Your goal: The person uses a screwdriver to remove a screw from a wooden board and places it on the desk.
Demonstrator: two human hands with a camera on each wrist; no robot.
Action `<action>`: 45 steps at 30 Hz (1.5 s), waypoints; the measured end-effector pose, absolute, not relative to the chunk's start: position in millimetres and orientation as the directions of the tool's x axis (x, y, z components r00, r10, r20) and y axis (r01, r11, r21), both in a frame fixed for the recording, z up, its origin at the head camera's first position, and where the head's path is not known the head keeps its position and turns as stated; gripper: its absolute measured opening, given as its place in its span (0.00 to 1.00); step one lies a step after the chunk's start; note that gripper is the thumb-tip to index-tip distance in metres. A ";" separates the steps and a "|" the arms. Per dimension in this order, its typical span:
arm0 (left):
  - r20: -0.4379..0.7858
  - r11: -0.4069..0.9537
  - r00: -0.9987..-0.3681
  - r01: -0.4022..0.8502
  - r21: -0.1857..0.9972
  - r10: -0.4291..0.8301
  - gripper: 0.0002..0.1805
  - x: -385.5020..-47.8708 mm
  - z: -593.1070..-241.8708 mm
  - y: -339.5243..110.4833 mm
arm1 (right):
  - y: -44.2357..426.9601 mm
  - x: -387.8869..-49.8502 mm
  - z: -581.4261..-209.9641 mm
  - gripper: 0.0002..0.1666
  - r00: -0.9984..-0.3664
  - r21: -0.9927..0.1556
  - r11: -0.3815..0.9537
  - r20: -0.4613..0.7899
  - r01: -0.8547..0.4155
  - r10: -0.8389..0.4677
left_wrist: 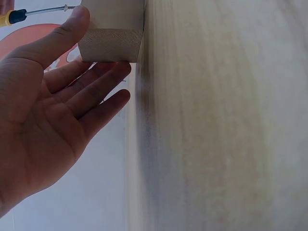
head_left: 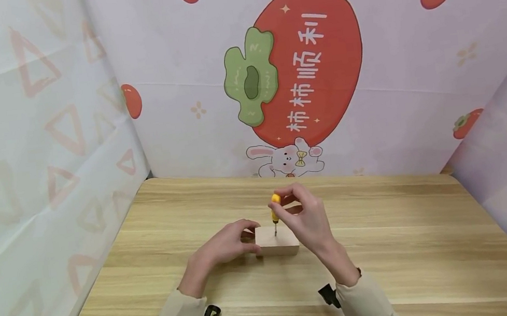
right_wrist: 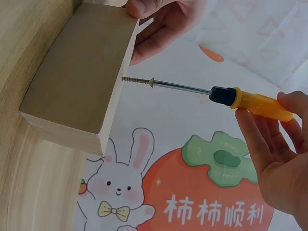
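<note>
A pale wooden block (head_left: 277, 249) lies on the table, its left end gripped between the thumb and fingers of my left hand (head_left: 229, 242). My right hand (head_left: 306, 218) pinches the yellow handle of a screwdriver (right_wrist: 263, 105) held upright over the block. In the right wrist view the shaft's tip meets the head of a screw (right_wrist: 138, 80), whose point is at the block's top face. The left wrist view shows my left thumb on the near edge of the block (left_wrist: 110, 45) and the fingers on its far side.
The wood-grain table (head_left: 413, 244) extends around the block. Behind it hangs a printed backdrop (head_left: 176, 135) with a large red persimmon and a rabbit, and another patterned sheet (head_left: 15, 206) stands along the left side.
</note>
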State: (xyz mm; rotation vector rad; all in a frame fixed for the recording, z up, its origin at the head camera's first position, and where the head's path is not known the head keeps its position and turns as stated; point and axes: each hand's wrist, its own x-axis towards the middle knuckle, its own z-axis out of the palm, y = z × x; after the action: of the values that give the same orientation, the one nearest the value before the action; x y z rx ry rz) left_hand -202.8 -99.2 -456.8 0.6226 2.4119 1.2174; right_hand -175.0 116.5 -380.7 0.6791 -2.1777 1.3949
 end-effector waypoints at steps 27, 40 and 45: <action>-0.080 0.552 -0.826 0.297 0.779 0.558 0.33 -201.5 -454.8 -97.8 | 118.9 -179.5 -384.2 0.16 -0.690 -0.619 0.306 0.665 -0.724 -0.286; -0.073 0.597 -0.828 0.336 0.728 0.555 0.33 -199.0 -452.5 -97.2 | 113.2 -174.7 -380.0 0.12 -0.743 -0.657 0.360 0.638 -0.662 -0.202; -0.082 0.598 -0.836 0.315 0.736 0.542 0.35 -199.5 -453.9 -96.9 | 112.6 -174.6 -380.2 0.13 -0.731 -0.634 0.392 0.660 -0.666 -0.174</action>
State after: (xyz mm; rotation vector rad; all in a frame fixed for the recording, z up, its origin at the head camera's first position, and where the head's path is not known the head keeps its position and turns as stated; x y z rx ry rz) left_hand -199.5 -96.9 -453.9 0.6985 2.5311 1.0808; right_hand -174.6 112.6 -380.2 0.7179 -2.1579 1.3140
